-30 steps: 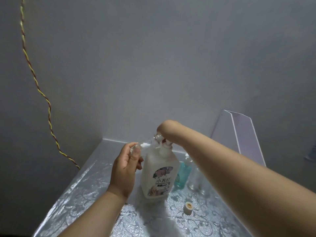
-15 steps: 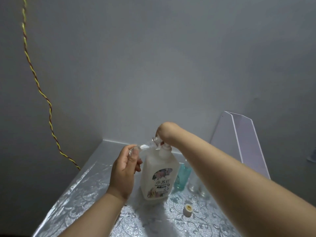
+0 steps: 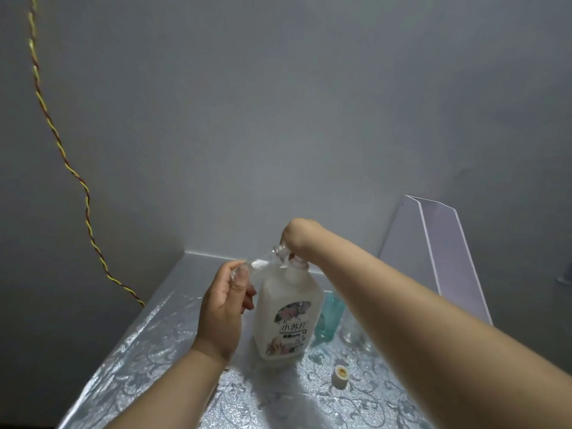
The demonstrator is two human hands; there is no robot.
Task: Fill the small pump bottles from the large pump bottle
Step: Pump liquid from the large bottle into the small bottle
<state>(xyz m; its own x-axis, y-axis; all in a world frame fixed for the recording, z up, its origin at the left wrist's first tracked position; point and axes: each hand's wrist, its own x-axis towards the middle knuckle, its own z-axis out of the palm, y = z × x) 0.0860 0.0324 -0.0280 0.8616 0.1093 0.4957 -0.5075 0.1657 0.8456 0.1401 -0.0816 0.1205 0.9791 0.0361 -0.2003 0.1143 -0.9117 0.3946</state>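
Note:
A large white pump bottle [image 3: 286, 317] with a floral label stands on the silver patterned table [image 3: 148, 360]. My right hand [image 3: 297, 235] is bent down over its pump head, fingers hidden. My left hand [image 3: 224, 305] holds a small clear bottle [image 3: 263, 261] tilted, its open neck up at the large bottle's spout. White liquid shows inside the small bottle. A teal small bottle [image 3: 329, 317] stands just behind the large one, partly hidden.
A white cap [image 3: 340, 373] lies on the table in front right. Clear small bottles [image 3: 349, 331] stand under my right forearm. A white folded stand [image 3: 439, 258] leans at the back right. A twisted yellow-red cord [image 3: 62, 150] hangs down the left wall.
My right hand has stayed over the pump head. The small bottle in my left hand has tilted a little more toward the spout. The view has shifted slightly.

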